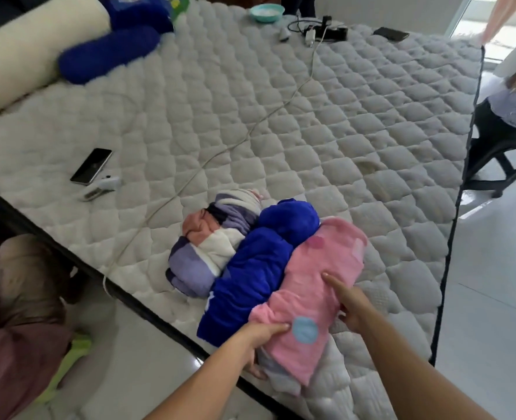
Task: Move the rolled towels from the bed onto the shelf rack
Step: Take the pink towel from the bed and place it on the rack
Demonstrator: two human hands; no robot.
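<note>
— What have you got hold of?
— My left hand grips the near end of the pink rolled towel; my right hand rests on its side, fingers straight.
— And around it?
— Blue towel touching it, striped towel beyond, all on the quilted mattress. Farther off: phone, cable, teal bowl.

Black phone, white cable, teal bowl, blue plush toy
</note>
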